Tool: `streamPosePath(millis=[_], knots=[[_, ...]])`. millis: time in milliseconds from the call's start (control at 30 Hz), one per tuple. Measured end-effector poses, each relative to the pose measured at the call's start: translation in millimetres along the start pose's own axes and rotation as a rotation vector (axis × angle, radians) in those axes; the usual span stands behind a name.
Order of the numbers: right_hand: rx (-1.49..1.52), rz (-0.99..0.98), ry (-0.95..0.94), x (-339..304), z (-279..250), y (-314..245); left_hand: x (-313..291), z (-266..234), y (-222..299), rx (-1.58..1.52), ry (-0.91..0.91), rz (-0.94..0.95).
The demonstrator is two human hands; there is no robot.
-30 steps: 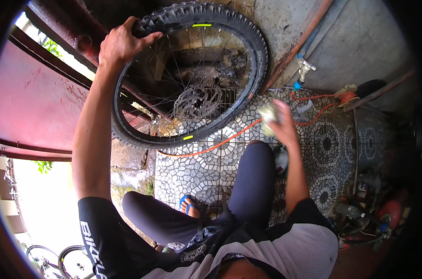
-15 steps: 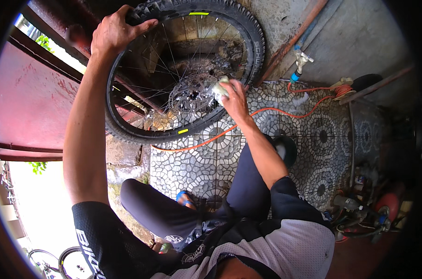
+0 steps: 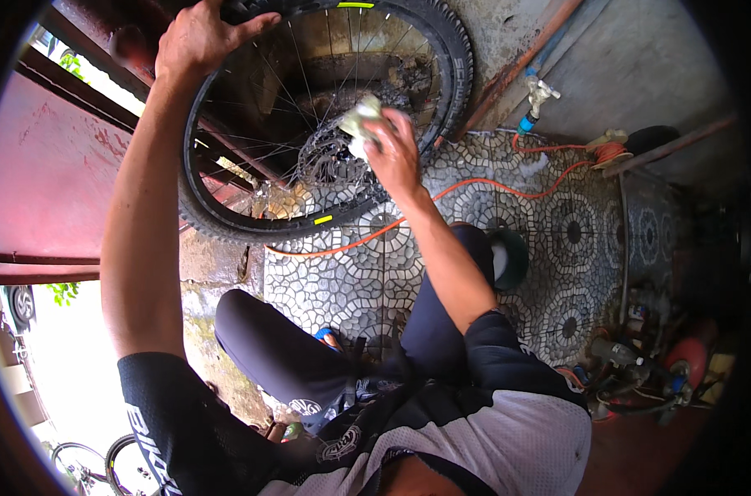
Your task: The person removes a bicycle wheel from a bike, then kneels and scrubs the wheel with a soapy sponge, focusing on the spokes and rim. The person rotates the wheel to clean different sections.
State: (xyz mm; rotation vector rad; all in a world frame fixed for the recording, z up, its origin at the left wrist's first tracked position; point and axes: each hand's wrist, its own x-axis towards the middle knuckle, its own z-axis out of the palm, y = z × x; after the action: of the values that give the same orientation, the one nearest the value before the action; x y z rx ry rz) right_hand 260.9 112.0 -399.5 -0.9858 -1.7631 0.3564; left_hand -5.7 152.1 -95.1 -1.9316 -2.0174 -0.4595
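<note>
A bicycle wheel with a black knobbly tyre, thin spokes and yellow rim marks stands tilted in front of me. My left hand grips the tyre at its upper left, thumb stretched along the tread and the other fingers partly out of view. In my right hand is a pale yellowish-white sponge, slightly blurred. It is at the upper right edge of the brake disc around the hub; whether it touches the disc I cannot tell.
An orange hose runs across the patterned tile floor from a wall tap. A dark green bucket stands beside my right knee. A red metal gate is at left; a red machine sits at lower right.
My right hand has moved the sponge up and left, from the disc's right side to its upper edge. The left hand keeps its grip, and the wheel sits slightly higher in view.
</note>
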Motion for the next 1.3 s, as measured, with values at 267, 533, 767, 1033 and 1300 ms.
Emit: streamPosePath(millis=[267, 533, 767, 1033, 1300], knots=[[-0.149, 0.099, -0.061, -16.6, -13.4, -22.3, -0.9, 2.1, 0.8, 0.052, 0.070, -0.001], [-0.151, -0.002, 0.059, -3.0, 2.8, -25.8, -1.0, 2.0, -0.5, 0.026, 0.006, -0.012], [-0.226, 0.001, 0.053, -11.1, -11.7, -10.9, -0.9, 5.7, -4.3, 0.036, 0.102, 0.040], [-0.158, 0.230, -0.260, -63.2, -7.9, -8.9, -1.7, -0.7, 1.2, 0.014, 0.027, 0.030], [-0.080, 0.162, 0.150, -32.4, 13.0, 5.2, -16.0, -29.8, 30.3, -0.057, -0.022, -0.145]])
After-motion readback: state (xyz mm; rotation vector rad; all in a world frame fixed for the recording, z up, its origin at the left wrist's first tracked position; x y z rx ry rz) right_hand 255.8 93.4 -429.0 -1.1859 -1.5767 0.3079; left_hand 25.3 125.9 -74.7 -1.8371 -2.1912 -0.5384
